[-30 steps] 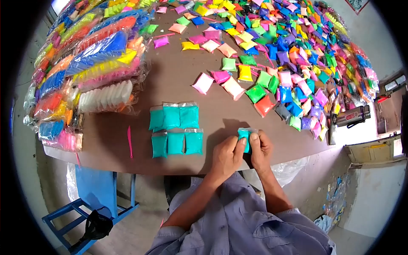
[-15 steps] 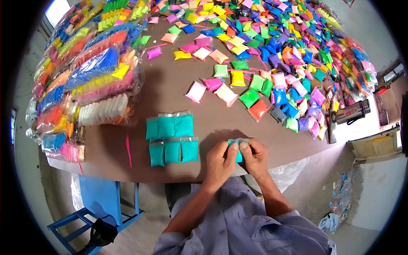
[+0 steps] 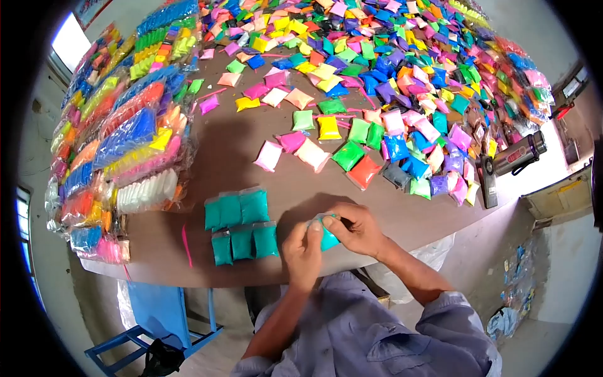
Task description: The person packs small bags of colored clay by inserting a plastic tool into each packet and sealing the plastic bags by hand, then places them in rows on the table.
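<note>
Between my two hands, close to the table's front edge, is a teal packet (image 3: 328, 239) in clear film. My left hand (image 3: 304, 246) pinches its upper left part between thumb and fingers. The fingers of my right hand (image 3: 352, 227) are closed on its top edge, and they cover part of it. Left of my hands lie several teal packets in two rows: a back row (image 3: 230, 210) touching one another, and a front row (image 3: 242, 242) just below. A thin pink plastic strip (image 3: 186, 245) lies further left.
Stacked bags of colourful packs (image 3: 135, 141) fill the table's left side. Loose coloured packets (image 3: 402, 81) spread over the back and right. A metal flask (image 3: 520, 154) and a dark object (image 3: 488, 182) are at the right edge. A blue chair (image 3: 160, 308) stands below.
My right hand has turned, its elbow swinging outward, and now pinches the packet's top edge from the right. The packet is tilted. The whole view has shifted, with the table's things lower and further left.
</note>
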Motion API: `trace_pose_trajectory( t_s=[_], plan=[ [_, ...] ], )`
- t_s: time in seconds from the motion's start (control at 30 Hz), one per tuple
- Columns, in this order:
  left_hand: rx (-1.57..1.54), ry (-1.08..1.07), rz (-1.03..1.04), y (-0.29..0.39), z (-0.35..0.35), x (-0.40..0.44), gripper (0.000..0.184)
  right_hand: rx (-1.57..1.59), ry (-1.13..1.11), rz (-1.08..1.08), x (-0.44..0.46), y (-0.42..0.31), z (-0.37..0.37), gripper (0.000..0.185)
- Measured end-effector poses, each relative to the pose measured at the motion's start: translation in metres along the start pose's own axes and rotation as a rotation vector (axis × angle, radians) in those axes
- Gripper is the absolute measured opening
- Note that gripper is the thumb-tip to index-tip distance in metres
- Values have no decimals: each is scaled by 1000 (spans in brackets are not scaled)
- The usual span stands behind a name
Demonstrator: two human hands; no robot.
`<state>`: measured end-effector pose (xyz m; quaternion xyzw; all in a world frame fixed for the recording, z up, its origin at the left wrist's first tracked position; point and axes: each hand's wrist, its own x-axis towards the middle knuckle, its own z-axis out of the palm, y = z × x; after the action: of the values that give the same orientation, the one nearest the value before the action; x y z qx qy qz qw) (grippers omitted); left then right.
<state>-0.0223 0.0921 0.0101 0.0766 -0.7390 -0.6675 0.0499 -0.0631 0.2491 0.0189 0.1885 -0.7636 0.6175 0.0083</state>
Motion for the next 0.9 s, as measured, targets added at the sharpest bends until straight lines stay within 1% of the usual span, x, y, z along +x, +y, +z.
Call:
trace_pose_trajectory(
  t_s=[0.03, 0.1, 0.13, 0.17, 0.2, 0.23, 0.27, 0.33, 0.4, 0.43, 0.5, 0.57, 0.63, 0.7, 0.73, 0.77, 0.8, 0.83, 0.87, 0.9],
  plan=[
    [7, -1, -1, -2, 1, 0, 22, 6, 3, 1, 3, 2, -2, 12],
    [-75, 45, 7, -10, 4, 1, 23, -7, -123, 77, 8, 7, -7, 16],
    [-37, 52, 9, -12, 4, 2, 22, 1, -123, 78, 12, 11, -9, 16],
    [-29, 54, 7, -11, 5, 2, 22, 3, -148, 10, 16, 15, -11, 17],
    [-50, 45, -37, -5, 6, 2, 22, 6, -171, -58, 20, 18, -12, 18],
    [-72, 36, -78, 1, 7, 3, 22, 13, -170, -60, 24, 20, -13, 18],
    [-64, 38, -76, 5, 8, 5, 22, 36, -184, -59, 29, 21, -14, 17],
    [-158, -6, -158, 10, 8, 7, 24, 69, -196, -60, 35, 28, -13, 16],
    [-136, -7, -146, 12, 14, 8, 25, 116, -137, -184, 37, 36, -8, 18],
    [-121, -13, -136, 12, 17, 8, 26, 125, -139, -184, 37, 36, -10, 18],
    [-95, -17, -106, 5, 17, 7, 26, 196, -141, -59, 36, 28, -16, 18],
    [-67, -27, -79, 2, 17, 7, 26, 194, -157, -60, 40, 23, -19, 18],
    [143, 49, 39, 3, 19, 4, 26, 191, -174, -55, 41, 19, -27, 17],
    [184, 81, 52, 2, 23, 5, 26, 180, -324, 62, 43, 17, -35, 19],
    [240, 93, 94, 4, 27, 6, 27, 188, -331, 64, 41, 22, -34, 19],
    [299, 107, 134, 6, 30, 7, 27, 295, -293, 107, 39, 28, -31, 19],
    [308, 120, 123, 9, 32, 9, 27, 404, -258, 151, 38, 31, -28, 20],
    [175, 60, 34, 13, 34, 12, 28, 418, -274, 157, 37, 32, -27, 20],
    [41, 6, -59, 16, 34, 13, 28, 423, -214, 132, 38, 28, -28, 21],
    [54, 31, -81, 18, 35, 14, 28, 432, -157, 112, 39, 26, -28, 23]
  ],
)
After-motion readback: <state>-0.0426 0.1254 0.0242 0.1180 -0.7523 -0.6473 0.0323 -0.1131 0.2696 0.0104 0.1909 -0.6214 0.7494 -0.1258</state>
